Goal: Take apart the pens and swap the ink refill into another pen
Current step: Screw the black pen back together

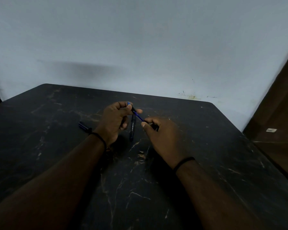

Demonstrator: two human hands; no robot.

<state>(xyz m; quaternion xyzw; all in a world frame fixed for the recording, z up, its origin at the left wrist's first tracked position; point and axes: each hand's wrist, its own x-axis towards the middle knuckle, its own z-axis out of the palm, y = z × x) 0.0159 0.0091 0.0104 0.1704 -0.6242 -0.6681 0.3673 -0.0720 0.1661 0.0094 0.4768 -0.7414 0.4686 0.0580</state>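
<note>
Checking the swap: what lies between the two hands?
Head view: a thin blue refill spans from left hand to right hand.

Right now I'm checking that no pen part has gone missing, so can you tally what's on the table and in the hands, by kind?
Pen barrels held: 1, in the left hand, black barrel
Blue refills: 1, pinched by the right hand
Pens lying on the table: 1
Loose caps or pen pieces: 1
Total: 4

left hand [114,121]: raised, fingers curled closed | right hand [163,135]: thumb and forefinger pinched (both wrists banded) | forearms converging
</note>
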